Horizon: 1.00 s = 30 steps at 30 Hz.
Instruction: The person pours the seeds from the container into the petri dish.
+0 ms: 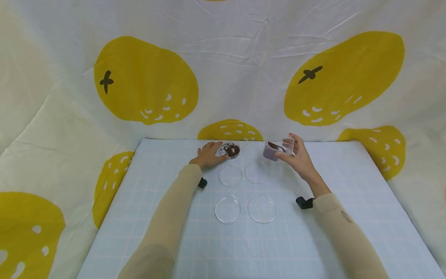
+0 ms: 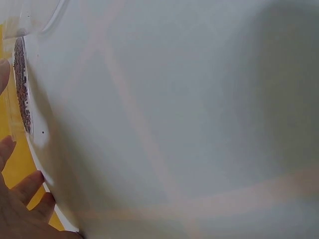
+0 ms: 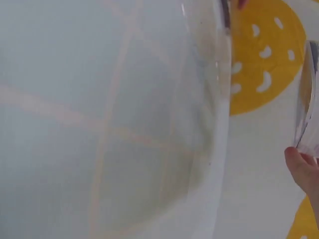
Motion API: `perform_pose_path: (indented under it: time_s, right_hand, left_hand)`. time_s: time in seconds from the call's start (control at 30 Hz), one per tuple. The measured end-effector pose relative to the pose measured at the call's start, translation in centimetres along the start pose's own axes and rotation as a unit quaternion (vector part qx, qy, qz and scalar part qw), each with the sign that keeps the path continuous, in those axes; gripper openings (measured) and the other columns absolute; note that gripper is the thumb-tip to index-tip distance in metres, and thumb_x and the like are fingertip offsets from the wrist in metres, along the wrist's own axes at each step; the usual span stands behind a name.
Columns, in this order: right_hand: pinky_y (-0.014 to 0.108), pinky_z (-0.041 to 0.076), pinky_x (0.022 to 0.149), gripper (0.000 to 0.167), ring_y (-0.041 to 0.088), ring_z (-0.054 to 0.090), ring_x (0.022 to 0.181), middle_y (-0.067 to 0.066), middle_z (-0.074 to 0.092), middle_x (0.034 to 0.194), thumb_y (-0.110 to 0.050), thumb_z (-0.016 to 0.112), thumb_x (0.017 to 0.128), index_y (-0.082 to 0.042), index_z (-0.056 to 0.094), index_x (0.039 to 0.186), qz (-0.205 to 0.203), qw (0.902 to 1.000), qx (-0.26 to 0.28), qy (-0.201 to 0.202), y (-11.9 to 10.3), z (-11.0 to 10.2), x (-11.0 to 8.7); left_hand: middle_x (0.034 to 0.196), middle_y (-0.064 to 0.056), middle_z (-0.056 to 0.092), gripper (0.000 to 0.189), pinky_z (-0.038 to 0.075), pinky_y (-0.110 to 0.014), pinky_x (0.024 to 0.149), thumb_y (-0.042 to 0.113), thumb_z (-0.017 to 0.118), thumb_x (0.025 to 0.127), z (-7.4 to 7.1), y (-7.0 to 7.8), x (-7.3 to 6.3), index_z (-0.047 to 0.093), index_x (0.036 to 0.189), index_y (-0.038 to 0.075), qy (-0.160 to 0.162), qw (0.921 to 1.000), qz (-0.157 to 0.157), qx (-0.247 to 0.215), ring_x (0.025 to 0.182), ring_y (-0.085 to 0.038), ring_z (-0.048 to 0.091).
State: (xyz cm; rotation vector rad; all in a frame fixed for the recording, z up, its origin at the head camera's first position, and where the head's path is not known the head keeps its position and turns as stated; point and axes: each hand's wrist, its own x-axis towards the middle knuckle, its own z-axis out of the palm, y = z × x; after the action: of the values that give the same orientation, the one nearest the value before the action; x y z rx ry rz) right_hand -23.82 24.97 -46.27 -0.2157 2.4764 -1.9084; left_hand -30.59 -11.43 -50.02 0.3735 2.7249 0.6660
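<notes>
At the back of the table, a clear round dish (image 1: 230,150) holds dark brown granules with pale patches showing among them. My left hand (image 1: 208,154) grips its left side, thumb at the near edge and fingers at the far side. The left wrist view catches the granules (image 2: 21,84) edge-on, between thumb and spread fingers. My right hand (image 1: 297,155) holds a clear plastic box (image 1: 271,152) with dark granules inside, tilted, to the right of the dish. Only part of that box (image 3: 310,109) and the thumb appear in the right wrist view.
Several clear round dishes stand on the pale checked cloth: one at the back (image 1: 252,151), a middle pair (image 1: 230,186) and a front pair (image 1: 227,223). A white curtain (image 1: 240,77) with yellow fruit prints rises behind the table's back edge.
</notes>
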Motion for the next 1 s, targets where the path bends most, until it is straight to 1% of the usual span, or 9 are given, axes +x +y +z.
perform_pose_path:
  time_s: [0.13, 0.27, 0.43, 0.53, 0.63, 0.73, 0.9, 1.0]
  right_hand:
    - [0.062, 0.03, 0.11, 0.101, 0.038, 0.033, 0.142, 0.021, 0.034, 0.152, -0.019, 0.081, 0.087, -0.012, 0.01, 0.159, -0.006, 0.9987, -0.048, 0.015, 0.4, -1.7, -0.8]
    - [0.063, 0.035, 0.105, 0.103, 0.042, 0.035, 0.137, 0.024, 0.035, 0.149, -0.024, 0.082, 0.086, -0.009, 0.01, 0.158, -0.003, 0.9933, -0.103, 0.051, 1.0, -2.7, -1.4]
    - [0.058, 0.04, 0.1, 0.102, 0.043, 0.04, 0.129, 0.028, 0.037, 0.142, -0.028, 0.084, 0.083, -0.002, 0.016, 0.155, 0.0, 0.9811, -0.148, 0.125, 1.8, -3.1, -1.7]
    - [0.054, 0.041, 0.098, 0.102, 0.042, 0.043, 0.123, 0.029, 0.037, 0.138, -0.034, 0.085, 0.081, 0.001, 0.02, 0.152, 0.025, 0.9689, -0.171, 0.177, 2.0, -2.9, -1.6]
    - [0.049, 0.04, 0.099, 0.103, 0.039, 0.04, 0.123, 0.028, 0.034, 0.138, -0.038, 0.085, 0.079, 0.0, 0.02, 0.15, 0.063, 0.9578, -0.168, 0.224, 2.3, -2.8, -1.6]
    - [0.045, 0.037, 0.101, 0.104, 0.035, 0.035, 0.126, 0.025, 0.029, 0.14, -0.04, 0.085, 0.079, -0.002, 0.017, 0.148, 0.093, 0.9494, -0.15, 0.26, 2.6, -2.9, -1.6]
    - [0.039, 0.034, 0.104, 0.105, 0.031, 0.034, 0.127, 0.021, 0.027, 0.142, -0.042, 0.084, 0.078, -0.007, 0.013, 0.147, 0.122, 0.9411, -0.125, 0.29, 3.0, -3.1, -1.5]
    - [0.038, 0.032, 0.107, 0.105, 0.031, 0.034, 0.128, 0.021, 0.028, 0.143, -0.043, 0.083, 0.078, -0.006, 0.013, 0.147, 0.135, 0.9372, -0.111, 0.302, 3.2, -3.3, -1.5]
  left_hand:
    - [0.164, -0.014, 0.017, 0.081, 0.001, -0.064, 0.115, 0.061, 0.054, 0.096, 0.0, 0.0, 0.1, 0.023, 0.161, 0.024, 0.002, 1.0, 0.003, 0.0, 0.15, -0.034, 0.011]
    - [0.164, -0.014, 0.017, 0.081, 0.001, -0.065, 0.115, 0.061, 0.054, 0.096, 0.0, -0.1, 0.3, 0.023, 0.161, 0.023, 0.002, 1.0, 0.005, 0.002, 0.15, -0.034, 0.011]
    - [0.164, -0.015, 0.017, 0.082, 0.0, -0.066, 0.114, 0.06, 0.055, 0.095, 0.1, -0.4, 0.5, 0.023, 0.161, 0.024, -0.001, 1.0, 0.004, -0.005, 0.15, -0.035, 0.011]
    - [0.164, -0.014, 0.016, 0.082, 0.0, -0.065, 0.115, 0.062, 0.054, 0.095, 0.3, -0.7, 0.7, 0.021, 0.161, 0.025, -0.003, 1.0, 0.003, -0.001, 0.15, -0.034, 0.01]
    - [0.164, -0.013, 0.016, 0.083, 0.0, -0.066, 0.114, 0.064, 0.053, 0.095, 0.6, -1.0, 1.0, 0.02, 0.161, 0.026, -0.003, 1.0, 0.005, 0.004, 0.15, -0.032, 0.01]
    - [0.164, -0.013, 0.017, 0.083, 0.0, -0.067, 0.114, 0.064, 0.053, 0.095, 0.7, -1.1, 1.2, 0.021, 0.161, 0.026, -0.003, 1.0, 0.008, 0.002, 0.15, -0.033, 0.01]
    - [0.164, -0.013, 0.017, 0.084, -0.001, -0.066, 0.114, 0.066, 0.053, 0.094, 0.8, -1.4, 1.3, 0.021, 0.161, 0.027, -0.002, 1.0, 0.008, -0.002, 0.15, -0.034, 0.01]
    - [0.164, -0.014, 0.017, 0.085, -0.001, -0.066, 0.115, 0.066, 0.054, 0.093, 0.8, -1.4, 1.4, 0.021, 0.161, 0.027, -0.002, 0.9999, 0.009, -0.008, 0.15, -0.035, 0.01]
